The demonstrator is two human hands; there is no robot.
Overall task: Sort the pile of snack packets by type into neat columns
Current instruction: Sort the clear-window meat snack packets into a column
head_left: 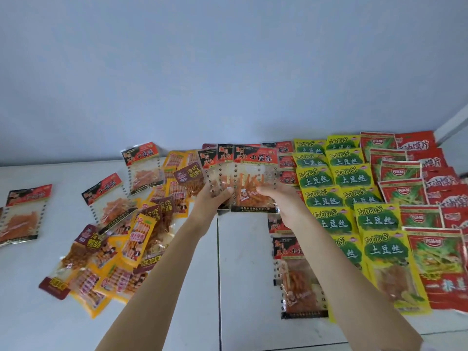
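White table (pixel 243 274), seam running front to back down middle. Left half: loose pile of yellow and maroon packets (pixel 114 249); three red-topped clear packets (pixel 22 214) scattered toward far left edge. Right half: overlapping columns, red-topped clear (pixel 298 282), green-yellow (pixel 379 224), red packets (pixel 435 249) at right edge.

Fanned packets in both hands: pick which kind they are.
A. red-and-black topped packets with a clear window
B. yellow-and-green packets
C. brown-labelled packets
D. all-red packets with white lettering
A: the fanned packets, held between the left hand and the right hand, have red-and-black tops and clear windows showing orange strips.
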